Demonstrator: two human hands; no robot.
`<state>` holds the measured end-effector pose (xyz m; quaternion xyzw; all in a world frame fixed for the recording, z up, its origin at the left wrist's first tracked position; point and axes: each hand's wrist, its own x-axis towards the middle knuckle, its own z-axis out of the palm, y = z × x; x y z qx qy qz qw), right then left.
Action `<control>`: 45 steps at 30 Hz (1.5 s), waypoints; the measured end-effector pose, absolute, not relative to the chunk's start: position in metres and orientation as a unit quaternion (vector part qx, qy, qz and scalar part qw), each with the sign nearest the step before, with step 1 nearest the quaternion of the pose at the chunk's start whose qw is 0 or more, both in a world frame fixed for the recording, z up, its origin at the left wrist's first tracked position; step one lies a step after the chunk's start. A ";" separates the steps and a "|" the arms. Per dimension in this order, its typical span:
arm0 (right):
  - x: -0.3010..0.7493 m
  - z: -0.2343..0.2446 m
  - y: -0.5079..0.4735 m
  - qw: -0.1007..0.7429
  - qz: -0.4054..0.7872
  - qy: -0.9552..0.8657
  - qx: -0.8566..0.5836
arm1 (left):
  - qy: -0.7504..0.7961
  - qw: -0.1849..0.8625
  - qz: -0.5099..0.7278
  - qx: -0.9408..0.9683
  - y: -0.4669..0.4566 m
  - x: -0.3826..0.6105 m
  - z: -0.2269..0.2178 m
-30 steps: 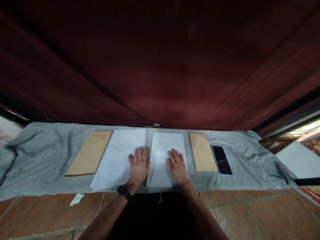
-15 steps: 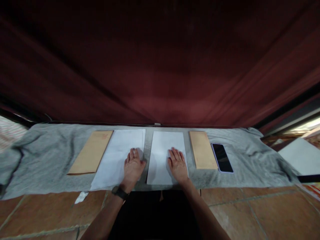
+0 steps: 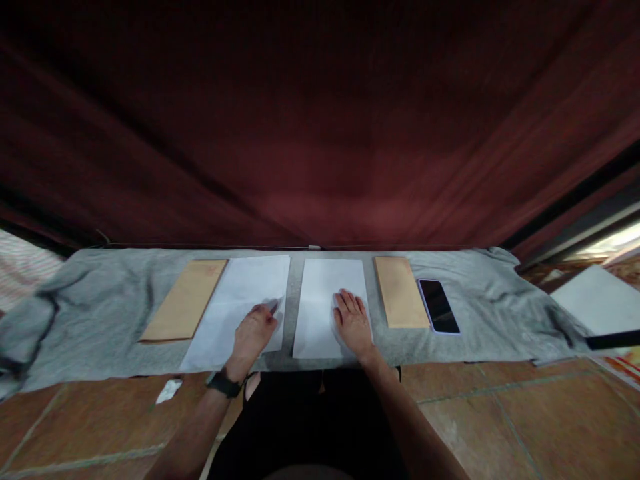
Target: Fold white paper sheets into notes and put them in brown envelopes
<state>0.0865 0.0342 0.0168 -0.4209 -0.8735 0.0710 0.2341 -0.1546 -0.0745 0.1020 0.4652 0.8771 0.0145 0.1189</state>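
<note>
My left hand (image 3: 253,331) is over the left stack of white paper (image 3: 240,283), its fingers curled and the thumb pressed in on the right edge of the top sheet. That edge looks slightly raised by the fingertips. My right hand (image 3: 353,323) lies flat, palm down with fingers stretched, on the white sheet (image 3: 320,287) to the right. A narrow strip of grey cloth shows between the two lots of paper.
A brown envelope stack (image 3: 183,300) lies left of the paper. Another brown envelope (image 3: 403,293) and a phone (image 3: 440,308) lie to the right. Grey cloth (image 3: 495,313) covers the bench. A dark red curtain (image 3: 320,167) hangs behind; a crumpled tissue (image 3: 169,391) is on the tiled floor.
My left hand has gone from lying flat to fingers curled in on the paper's edge, and has shifted a little left. My right hand stays flat on its sheet.
</note>
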 end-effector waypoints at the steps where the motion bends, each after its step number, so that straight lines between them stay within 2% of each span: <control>1: 0.087 0.017 0.035 0.233 0.074 -0.874 -0.420 | 0.875 0.121 0.013 0.468 -0.076 -0.154 0.100; 4: 0.088 0.018 0.037 0.231 0.085 -0.874 -0.420 | 0.865 0.103 0.053 0.488 -0.080 -0.153 0.091; 8: 0.084 0.021 0.039 0.226 0.094 -0.881 -0.404 | 0.798 0.019 0.197 0.569 -0.066 -0.132 0.073; 11: 0.078 0.022 0.042 0.212 0.096 -0.894 -0.382 | 0.718 0.026 0.245 0.651 -0.035 -0.098 0.060; 16: 0.069 0.018 0.057 0.185 0.073 -0.899 -0.390 | 0.696 0.042 0.196 0.690 0.028 -0.059 0.040; 22: 0.070 0.013 0.094 0.186 0.042 -0.888 -0.418 | 0.746 0.007 0.152 0.649 0.061 -0.069 0.022; 36: 0.051 0.013 0.161 0.197 0.021 -0.852 -0.485 | 0.794 -0.011 0.134 0.592 0.098 -0.096 0.021; 42: 0.042 0.016 0.124 0.228 0.021 -0.819 -0.525 | 0.769 -0.005 0.135 0.624 0.081 -0.092 0.025; 45: 0.039 0.015 0.082 0.218 0.034 -0.841 -0.494 | 0.746 0.024 0.131 0.652 0.074 -0.091 0.028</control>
